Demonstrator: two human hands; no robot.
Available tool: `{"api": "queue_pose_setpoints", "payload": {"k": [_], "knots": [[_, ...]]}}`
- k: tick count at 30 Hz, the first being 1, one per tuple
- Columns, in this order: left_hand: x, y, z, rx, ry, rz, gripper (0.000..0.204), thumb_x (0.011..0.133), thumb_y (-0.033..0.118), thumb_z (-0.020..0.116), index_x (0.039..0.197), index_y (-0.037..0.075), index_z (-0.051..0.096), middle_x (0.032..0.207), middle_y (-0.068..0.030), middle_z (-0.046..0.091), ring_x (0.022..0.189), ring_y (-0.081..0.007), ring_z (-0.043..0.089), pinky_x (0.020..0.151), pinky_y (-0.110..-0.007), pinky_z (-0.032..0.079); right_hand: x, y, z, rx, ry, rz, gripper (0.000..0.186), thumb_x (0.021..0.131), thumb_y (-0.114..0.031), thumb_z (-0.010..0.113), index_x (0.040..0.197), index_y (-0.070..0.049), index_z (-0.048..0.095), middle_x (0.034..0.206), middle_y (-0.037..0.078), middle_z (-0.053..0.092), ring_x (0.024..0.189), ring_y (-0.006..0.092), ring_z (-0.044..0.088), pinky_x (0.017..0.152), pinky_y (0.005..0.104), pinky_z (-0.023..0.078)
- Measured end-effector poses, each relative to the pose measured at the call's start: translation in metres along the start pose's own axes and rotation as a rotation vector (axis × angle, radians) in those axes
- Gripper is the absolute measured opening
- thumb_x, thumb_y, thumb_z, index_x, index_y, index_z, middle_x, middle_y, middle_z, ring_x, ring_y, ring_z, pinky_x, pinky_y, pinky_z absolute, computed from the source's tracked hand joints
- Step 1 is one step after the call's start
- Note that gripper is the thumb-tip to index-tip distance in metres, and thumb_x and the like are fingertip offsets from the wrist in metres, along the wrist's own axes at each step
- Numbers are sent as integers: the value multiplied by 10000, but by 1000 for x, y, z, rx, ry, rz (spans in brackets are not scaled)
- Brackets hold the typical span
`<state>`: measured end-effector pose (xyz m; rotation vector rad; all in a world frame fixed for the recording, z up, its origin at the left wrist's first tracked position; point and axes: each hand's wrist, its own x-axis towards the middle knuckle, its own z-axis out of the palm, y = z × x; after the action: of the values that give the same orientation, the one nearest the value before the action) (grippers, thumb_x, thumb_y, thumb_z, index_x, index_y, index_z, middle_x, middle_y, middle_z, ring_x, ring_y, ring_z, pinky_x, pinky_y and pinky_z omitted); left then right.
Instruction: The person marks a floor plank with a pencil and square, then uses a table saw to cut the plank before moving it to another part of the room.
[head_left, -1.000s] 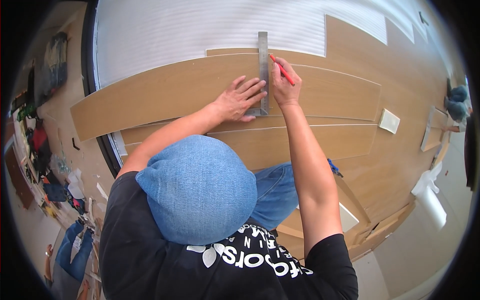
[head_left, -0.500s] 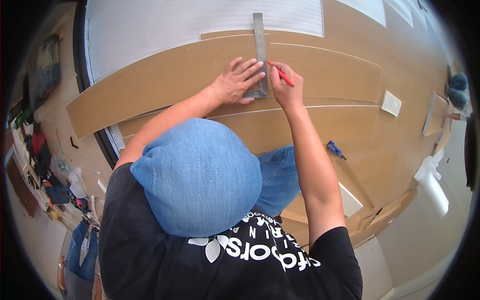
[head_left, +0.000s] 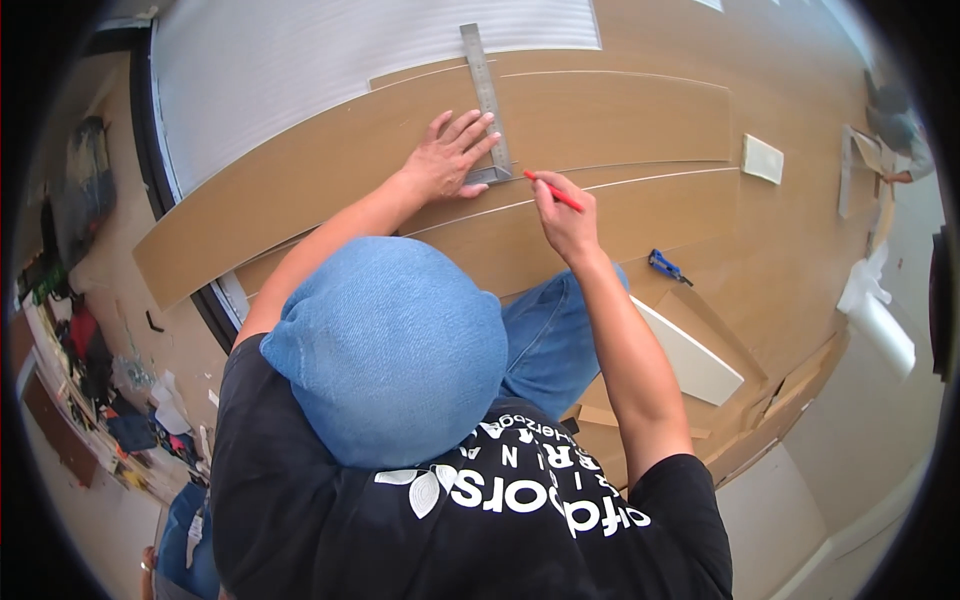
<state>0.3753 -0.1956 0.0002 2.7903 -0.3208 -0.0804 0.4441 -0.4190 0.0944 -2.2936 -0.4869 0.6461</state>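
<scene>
A long brown board (head_left: 290,180) lies before me, with a steel try square (head_left: 482,70) across it. My left hand (head_left: 447,158) lies flat over the square's inner corner, fingers spread, the fingertips touching the blade and the thumb by the stock. To the right of the square's corner, my right hand (head_left: 568,218) pinches a red pencil (head_left: 556,192). The pencil's tip points left toward the corner, near the board's near edge; whether it touches the surface I cannot tell. Another brown strip (head_left: 650,210) lies just nearer to me, under the pencil hand.
A blue utility knife (head_left: 668,266) lies right of my knee, near a white panel (head_left: 690,350). Farther right is a small white block (head_left: 763,159). White foam sheeting (head_left: 350,45) lies beyond the boards. Another person's hand (head_left: 900,177) shows at the far right.
My right hand with the pencil has drawn back toward me from beside the blade to near the square's corner. My left hand stays on the square. The whole view has shifted slightly.
</scene>
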Motion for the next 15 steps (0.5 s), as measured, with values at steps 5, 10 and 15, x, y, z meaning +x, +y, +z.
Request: {"api": "queue_pose_setpoints", "payload": {"k": [5, 10, 15], "knots": [[-4, 4, -18, -1, 56, 8, 754, 778, 537, 654, 1398, 153, 463, 1536, -71, 319, 1422, -224, 258, 1154, -466, 149, -22, -17, -29, 246, 374, -75, 213, 966, -168, 574, 1118, -37, 645, 910, 113, 709, 815, 199, 687, 745, 315, 532], [-55, 11, -36, -109, 23, 122, 410, 763, 247, 726, 1115, 94, 582, 1216, -54, 568, 1105, -239, 560, 936, -360, 443, -62, 32, -46, -177, 275, -25, 325, 924, -75, 563, 1248, -52, 542, 1132, 215, 647, 1055, 351, 634, 881, 391, 512], [-118, 25, -54, -252, -192, 428, 292, 821, 147, 616, 1109, 104, 593, 1156, -58, 585, 1007, -216, 602, 851, -344, 479, -104, 146, -91, -235, 500, 653, 494, 885, -112, 444, 1366, -17, 392, 1261, 270, 564, 1191, 411, 535, 983, 445, 438]]}}
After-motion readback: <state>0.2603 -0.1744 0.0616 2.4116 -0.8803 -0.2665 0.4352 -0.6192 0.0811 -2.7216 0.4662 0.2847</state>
